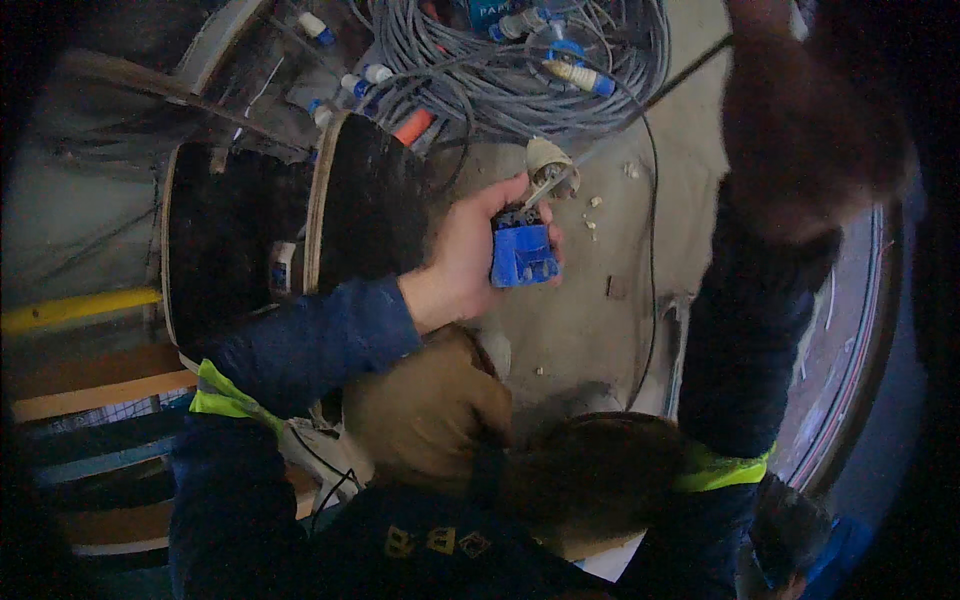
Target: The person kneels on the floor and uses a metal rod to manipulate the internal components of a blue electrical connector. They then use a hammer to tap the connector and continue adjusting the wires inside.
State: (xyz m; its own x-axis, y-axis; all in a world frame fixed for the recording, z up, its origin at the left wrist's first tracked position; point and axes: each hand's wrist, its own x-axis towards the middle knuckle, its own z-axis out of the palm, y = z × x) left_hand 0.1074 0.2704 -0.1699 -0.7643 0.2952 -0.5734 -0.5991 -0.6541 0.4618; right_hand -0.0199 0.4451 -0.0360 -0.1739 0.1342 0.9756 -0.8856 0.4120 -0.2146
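Observation:
My left hand [468,250] is closed around a blue industrial plug [522,256], with its inner terminals exposed at the top. A grey cable [600,152] comes down to it from the upper right. On that cable, just above the plug, sits a cream plug housing [550,162] with a ragged edge. My right hand [810,150] is raised at the upper right, close to the camera, dark and smeared. Its fingers cannot be made out, nor whether it holds anything.
A big coil of grey cable [520,105] with blue and cream connectors [580,76] lies at the far side. A black wooden cable drum [370,200] stands left of my hand. Small cream fragments [594,203] are scattered on the floor. A yellow bar [80,308] runs at the left.

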